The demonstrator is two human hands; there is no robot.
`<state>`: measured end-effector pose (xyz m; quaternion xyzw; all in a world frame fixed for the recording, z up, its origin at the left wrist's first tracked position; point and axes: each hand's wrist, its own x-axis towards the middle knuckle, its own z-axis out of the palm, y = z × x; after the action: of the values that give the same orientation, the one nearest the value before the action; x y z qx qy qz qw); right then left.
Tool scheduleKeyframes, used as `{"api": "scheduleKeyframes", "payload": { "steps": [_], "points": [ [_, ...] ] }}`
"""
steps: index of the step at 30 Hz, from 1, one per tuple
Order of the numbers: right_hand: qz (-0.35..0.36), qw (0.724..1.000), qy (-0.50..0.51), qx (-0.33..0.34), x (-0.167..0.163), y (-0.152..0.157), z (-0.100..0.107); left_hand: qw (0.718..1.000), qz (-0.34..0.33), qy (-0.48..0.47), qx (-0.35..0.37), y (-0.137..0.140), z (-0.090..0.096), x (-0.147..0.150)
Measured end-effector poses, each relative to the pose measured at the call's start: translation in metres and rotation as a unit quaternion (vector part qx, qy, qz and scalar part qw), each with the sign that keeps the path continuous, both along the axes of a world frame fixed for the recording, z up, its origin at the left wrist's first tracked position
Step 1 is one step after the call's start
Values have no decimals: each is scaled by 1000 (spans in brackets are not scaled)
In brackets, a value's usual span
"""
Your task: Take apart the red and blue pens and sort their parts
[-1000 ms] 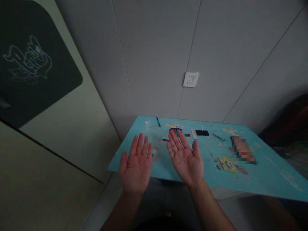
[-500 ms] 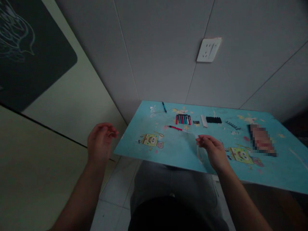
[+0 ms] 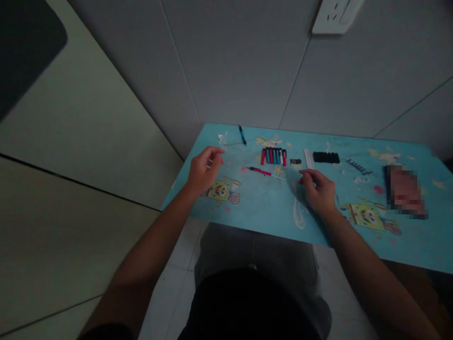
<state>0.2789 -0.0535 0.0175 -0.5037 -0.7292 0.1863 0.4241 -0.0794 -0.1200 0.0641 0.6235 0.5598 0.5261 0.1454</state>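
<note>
My left hand point(image 3: 207, 169) hovers over the left part of the table, fingers loosely bent and apart, with nothing visible in it. Over the middle right, my right hand point(image 3: 318, 189) is also loosely curled, its thumb apart from the forefinger and no object showing in it. Between the hands lies a red pen barrel point(image 3: 262, 171) with a black end and a thin white refill point(image 3: 279, 177) reaching from it toward my right hand. Beyond it, several red, teal and white pen barrels point(image 3: 273, 157) stand in a row. White sticks point(image 3: 309, 158) lie just past my right fingertips.
A dark teal pen point(image 3: 242, 135) lies at the back left of the blue table point(image 3: 255, 208). Small dark pieces point(image 3: 296, 161), a row of black grips point(image 3: 326, 157) and several dark clips point(image 3: 359, 166) lie farther right. A pixelated object point(image 3: 405, 191) sits at the right. A wall rises behind.
My left hand has moved right, from beside the table to above it. My right hand has shifted toward the white sticks, its fingers loosened. The view has tilted down.
</note>
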Motion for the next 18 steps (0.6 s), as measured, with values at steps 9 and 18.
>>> {"api": "scheduleKeyframes", "payload": {
  "steps": [9, 18],
  "points": [
    [-10, 999, -37, 18, 1, -10, -1, 936, -292, 198, -4, -176, -73, 57],
    [28, 998, -52, 4, 2, -8, -10, 893, -28, 234, -385, -236, -186, -24]
  ]
}}
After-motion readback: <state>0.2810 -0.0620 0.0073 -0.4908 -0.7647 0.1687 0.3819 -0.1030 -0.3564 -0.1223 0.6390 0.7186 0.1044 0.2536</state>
